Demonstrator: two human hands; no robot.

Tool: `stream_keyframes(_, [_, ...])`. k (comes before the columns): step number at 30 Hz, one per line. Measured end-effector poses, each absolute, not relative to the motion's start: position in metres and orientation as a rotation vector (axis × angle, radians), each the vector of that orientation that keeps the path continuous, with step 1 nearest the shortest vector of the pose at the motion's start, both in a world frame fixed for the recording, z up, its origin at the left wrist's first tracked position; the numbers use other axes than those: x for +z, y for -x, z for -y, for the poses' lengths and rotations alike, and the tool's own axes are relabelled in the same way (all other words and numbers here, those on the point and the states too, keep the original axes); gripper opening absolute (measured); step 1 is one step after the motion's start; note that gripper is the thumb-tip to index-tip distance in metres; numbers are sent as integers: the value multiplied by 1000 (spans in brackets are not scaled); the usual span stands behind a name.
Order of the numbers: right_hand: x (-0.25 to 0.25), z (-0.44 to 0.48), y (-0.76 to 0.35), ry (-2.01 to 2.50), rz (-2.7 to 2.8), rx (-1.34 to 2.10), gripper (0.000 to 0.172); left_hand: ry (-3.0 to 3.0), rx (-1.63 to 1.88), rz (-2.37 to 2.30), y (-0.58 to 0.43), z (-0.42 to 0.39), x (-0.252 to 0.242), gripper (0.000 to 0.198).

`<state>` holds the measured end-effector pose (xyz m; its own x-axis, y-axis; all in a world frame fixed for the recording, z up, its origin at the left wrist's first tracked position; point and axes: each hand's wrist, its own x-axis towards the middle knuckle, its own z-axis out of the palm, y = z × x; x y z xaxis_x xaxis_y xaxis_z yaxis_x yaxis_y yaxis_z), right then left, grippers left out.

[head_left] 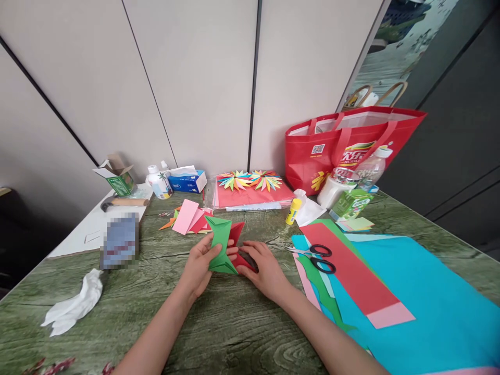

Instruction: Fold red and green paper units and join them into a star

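Between my hands is a folded paper piece, green on its left side with red folds on its right. My left hand grips the green side, thumb in front and fingers reaching behind toward the red part. My right hand pinches the lower red flap between thumb and fingers. Behind them lies a small pile of cut paper rectangles, pink on top with red, orange and green below. Two multicoloured folded paper stars rest on red paper at the back.
On the right, black-handled scissors lie on red, green and blue paper sheets. A yellow glue stick stands near a red bag. At left are a hammer, a bottle, a tissue box and a crumpled tissue.
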<state>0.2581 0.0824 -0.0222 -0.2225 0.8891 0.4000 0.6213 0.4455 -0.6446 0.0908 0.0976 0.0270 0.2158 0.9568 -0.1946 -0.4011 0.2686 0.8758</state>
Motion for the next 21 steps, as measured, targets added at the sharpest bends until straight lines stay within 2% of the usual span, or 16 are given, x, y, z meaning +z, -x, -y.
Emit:
stream_keyframes(3, [-24,-82,-258,1280,1999,443,25,-786,1195,-952,-90,-100,27,37])
stream_keyframes(7, [-24,-85,-258,1305,1916,502,2,-747,1271,-994,-87,-103,24,35])
stream_keyframes(13, [-10,-87,-259,1138,1443,968,14,-725,1222,-1084,-86,-105,22,32])
stream_keyframes(17, [2,-83,-260,1012,1424,1148,16,-714,1123,-1052,-88,-103,23,36])
stream_keyframes(21, [7,-77,-262,758,1274,1637,21,-762,1053,-1008,-89,-101,23,31])
